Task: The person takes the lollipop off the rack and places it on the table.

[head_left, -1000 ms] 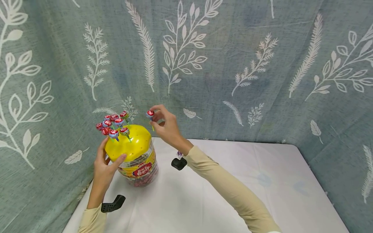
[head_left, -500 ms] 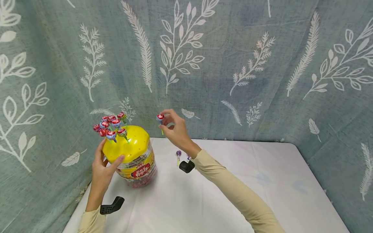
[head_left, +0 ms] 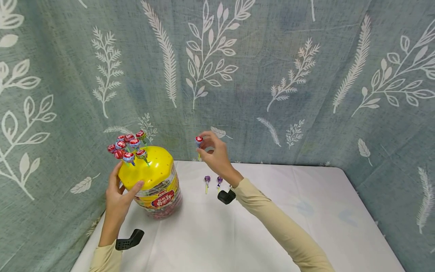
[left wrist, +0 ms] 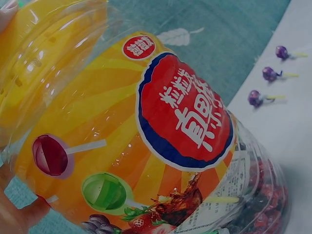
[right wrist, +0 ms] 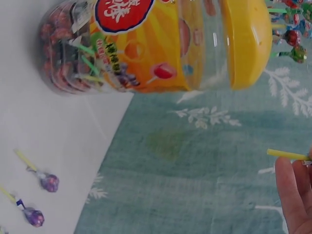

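Head cam: right hand (head_left: 219, 155) pinches a lollipop (head_left: 199, 140) mid-frame, basically upright, stick (head_left: 199, 155) down; left hand (head_left: 117, 198) grips the shiny yellow lid (head_left: 155, 165), left side. Left wrist: clear plastic jar (left wrist: 114, 124) running diagonally. Right wrist: yellow stick points left, right edge.

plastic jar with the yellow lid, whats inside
Red-wrapped candies and a few sticks show through the clear lower part of the jar; its label hides whatever lies behind.

The lid (head_left: 151, 172) looks like smooth, glossy plastic.
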Available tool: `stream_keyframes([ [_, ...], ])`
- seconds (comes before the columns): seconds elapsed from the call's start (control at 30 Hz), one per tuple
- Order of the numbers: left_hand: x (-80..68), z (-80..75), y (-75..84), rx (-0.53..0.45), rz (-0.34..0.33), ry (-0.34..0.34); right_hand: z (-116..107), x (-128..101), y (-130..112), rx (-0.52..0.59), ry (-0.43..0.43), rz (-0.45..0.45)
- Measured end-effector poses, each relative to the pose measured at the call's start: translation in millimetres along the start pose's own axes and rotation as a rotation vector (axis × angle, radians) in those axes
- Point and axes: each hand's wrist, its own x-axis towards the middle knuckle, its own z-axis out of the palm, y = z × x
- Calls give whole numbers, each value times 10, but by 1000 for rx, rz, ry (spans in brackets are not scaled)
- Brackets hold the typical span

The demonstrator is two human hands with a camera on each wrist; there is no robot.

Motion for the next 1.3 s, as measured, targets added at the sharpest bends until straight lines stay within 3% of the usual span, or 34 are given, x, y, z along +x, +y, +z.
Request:
stream_keyframes([
  [0.47, 14, -2, -26, -17, 12, -5, -164, -109, 143, -16, 21, 44],
  [1.3, 15, 2, -17, -26, 22, 4, -490, -438, 550, -17, 103, 214],
])
